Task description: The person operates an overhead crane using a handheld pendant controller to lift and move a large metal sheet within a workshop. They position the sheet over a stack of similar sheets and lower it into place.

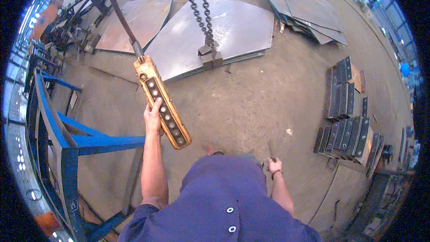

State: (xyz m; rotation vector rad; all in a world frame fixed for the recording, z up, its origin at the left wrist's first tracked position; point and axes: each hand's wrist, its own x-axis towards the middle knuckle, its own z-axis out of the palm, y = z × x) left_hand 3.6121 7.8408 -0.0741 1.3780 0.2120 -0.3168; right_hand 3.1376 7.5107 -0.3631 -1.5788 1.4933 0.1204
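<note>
My left hand (153,119) is wrapped round a worn yellow crane pendant control (179,127), its thumb on one of the round buttons in the row. A dark cable (117,11) runs up from the pendant's top. My right hand (274,166) is closed, low beside my body, with a thin, blurred, dark thing sticking up from it; its kind is unclear. Ahead, two strands of chain (206,15) come down to a steel lifting clamp (211,58). The clamp sits at the near edge of a stack of large grey steel plates (179,40).
A blue metal frame (103,143) stands close on my left. More plates lie on the floor at far left (136,24) and far right (304,9). Drilled dark steel blocks (342,134) are stacked on the right. Metal racks and scrap (80,31) crowd the far left.
</note>
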